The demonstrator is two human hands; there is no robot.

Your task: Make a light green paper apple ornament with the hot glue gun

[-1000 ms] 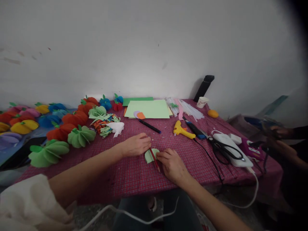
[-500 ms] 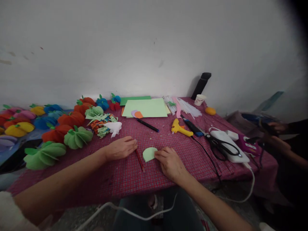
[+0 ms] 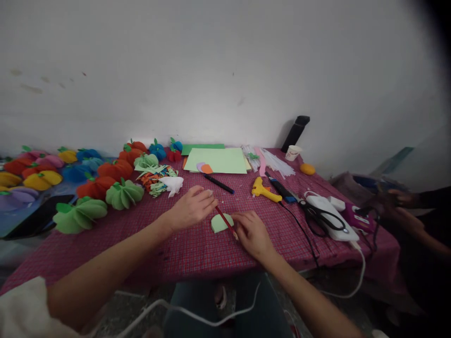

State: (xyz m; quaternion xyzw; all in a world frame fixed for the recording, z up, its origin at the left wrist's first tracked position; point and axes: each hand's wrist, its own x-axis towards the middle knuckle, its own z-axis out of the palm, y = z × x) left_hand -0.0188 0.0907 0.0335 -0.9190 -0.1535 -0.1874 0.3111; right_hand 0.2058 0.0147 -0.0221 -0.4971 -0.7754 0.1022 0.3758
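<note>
resting on the worktop [image 3: 186,256], a pale green paper piece [image 3: 218,225] is crossed by a red pencil [image 3: 224,219] that the left hand [image 3: 193,207] pinches; the right hand [image 3: 254,234], curled, meets the paper's edge, grip unclear. farther out lie a black pen [image 3: 218,183], paper scraps [image 3: 151,178] and yellow glue gun [image 3: 267,190]; the white cup's [image 3: 293,153] contents are hidden.

Red pencil [image 3: 225,220], pale green paper [image 3: 217,226], checked cloth [image 3: 190,258].
Cloth: fine check, magenta-red ground. Toward rear edge of worktop: light green sheet [image 3: 221,159], 1 violet piece [image 3: 199,166], 1 orange piece [image 3: 207,169]. Toward right edge: yellow glue gun [image 3: 262,190], black-handled scissors [image 3: 313,218], purple box [image 3: 356,223]. Toward left edge: orange paper pumpkins [image 3: 95,188], light green paper pumpkins [image 3: 124,194].
</note>
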